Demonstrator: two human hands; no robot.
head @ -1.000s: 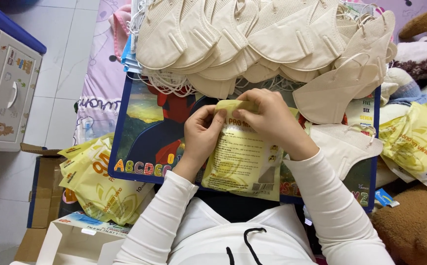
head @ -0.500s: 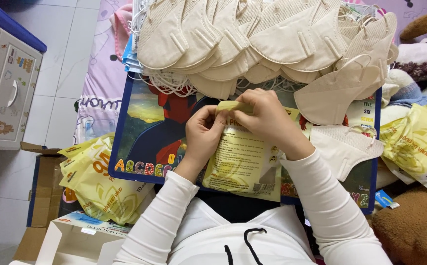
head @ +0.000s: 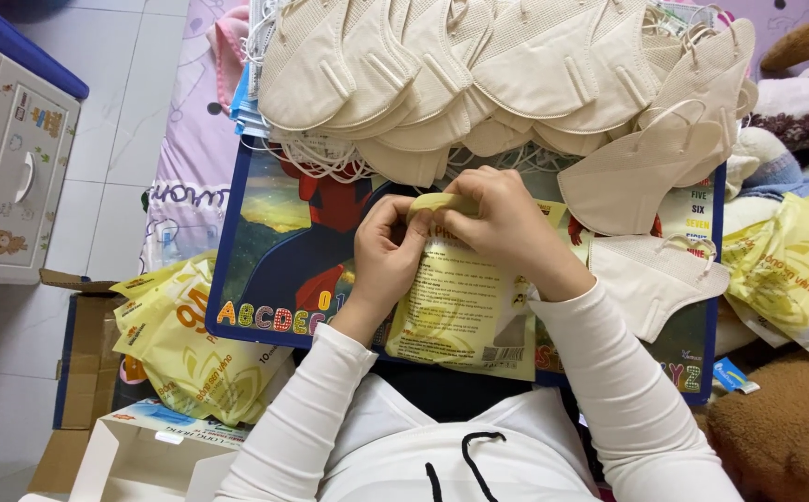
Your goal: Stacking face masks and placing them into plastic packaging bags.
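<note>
Both hands working at top edge of flat yellow plastic packet (head: 465, 311), printed side up, lying on picture board in lap.

Left hand (head: 388, 251): fingers curled, thumb and fingertips pinching left part of packet's folded top strip. Wrist and white long sleeve running down toward body.

Right hand (head: 506, 223): arched over packet's top right corner, fingertips pressed on same folded strip, thumb tucked beneath. Touching left hand at fingertips, above packet's upper edge.

Packet position: middle of blue-framed rectangular children's board with coloured letters and cartoon picture (head: 274, 242), lower edge reaching near board's front frame, just above white garment with black drawstring (head: 465, 460).

Surroundings:
- Overlapping heap of cream-coloured folded fabric face masks with white ear loops (head: 479, 65), across far edge of board, well above hands.
- Single cream face mask lying open on board (head: 655, 279), just beside right forearm; another cream mask (head: 641, 172) tilted above it, near right hand.
- Pile of filled yellow plastic packets (head: 195, 339) left of board, resting over brown cardboard box (head: 84, 372).
- Second group of yellow packets (head: 795, 274) at right edge, beyond board.
- White cardboard box with open flap (head: 144, 451), lower left, beside left sleeve.
- White plastic drawer cabinet with blue top and bear stickers (head: 9, 158) on tiled floor, far left, well apart from hands.
- Brown plush toy (head: 785, 432), lower right corner.
</note>
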